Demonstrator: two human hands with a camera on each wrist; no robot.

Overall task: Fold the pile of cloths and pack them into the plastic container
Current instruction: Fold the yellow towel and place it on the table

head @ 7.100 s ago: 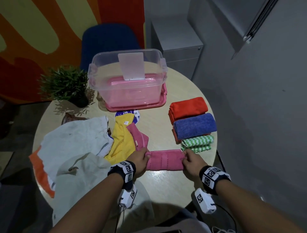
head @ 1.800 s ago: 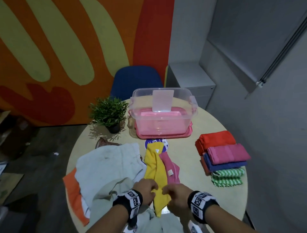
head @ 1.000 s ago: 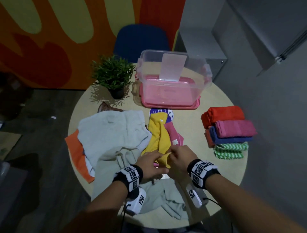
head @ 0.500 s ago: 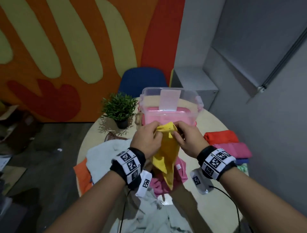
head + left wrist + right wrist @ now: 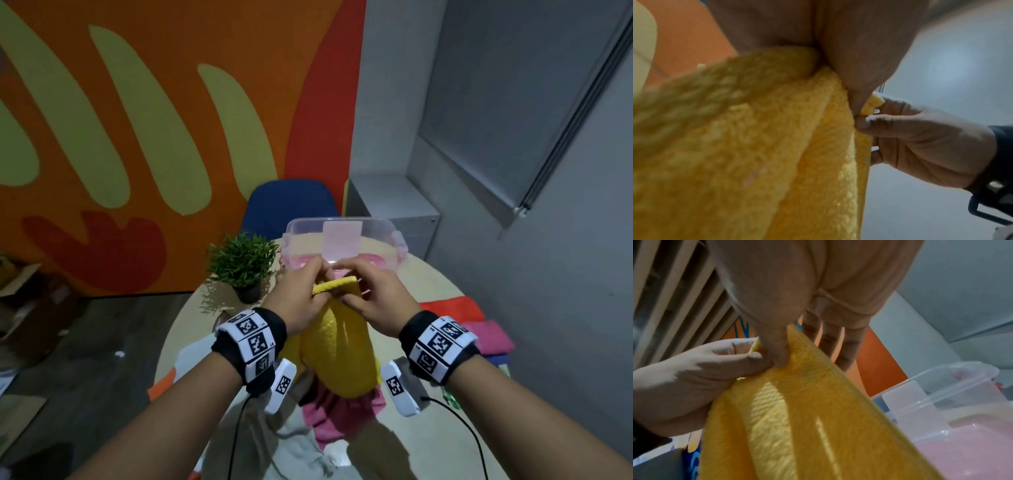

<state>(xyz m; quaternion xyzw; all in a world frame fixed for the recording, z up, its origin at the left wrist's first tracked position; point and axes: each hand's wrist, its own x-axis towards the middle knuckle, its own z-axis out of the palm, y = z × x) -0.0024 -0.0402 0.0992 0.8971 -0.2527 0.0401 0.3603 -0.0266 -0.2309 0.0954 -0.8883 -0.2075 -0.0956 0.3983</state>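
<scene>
A yellow cloth (image 5: 337, 356) hangs in the air over the table, held by its top edge. My left hand (image 5: 301, 294) and my right hand (image 5: 368, 296) pinch that edge close together, almost touching. The wrist views show the yellow cloth (image 5: 760, 162) (image 5: 797, 426) draping down from the pinching fingers. Behind the hands stands the clear plastic container (image 5: 397, 240) on its pink lid. A pink cloth (image 5: 339, 421) lies under the hanging one. Folded red and pink cloths (image 5: 479, 329) are stacked at the right.
A potted plant (image 5: 243, 263) stands left of the container. Grey and orange cloths (image 5: 294, 448) lie on the round table (image 5: 442, 284) near me. A blue chair (image 5: 291, 202) and a grey cabinet (image 5: 394, 202) stand behind the table.
Both hands have lifted the yellow cloth off the pile and raised it in front of the container. The pink folded cloth went onto the stack at the right earlier.
</scene>
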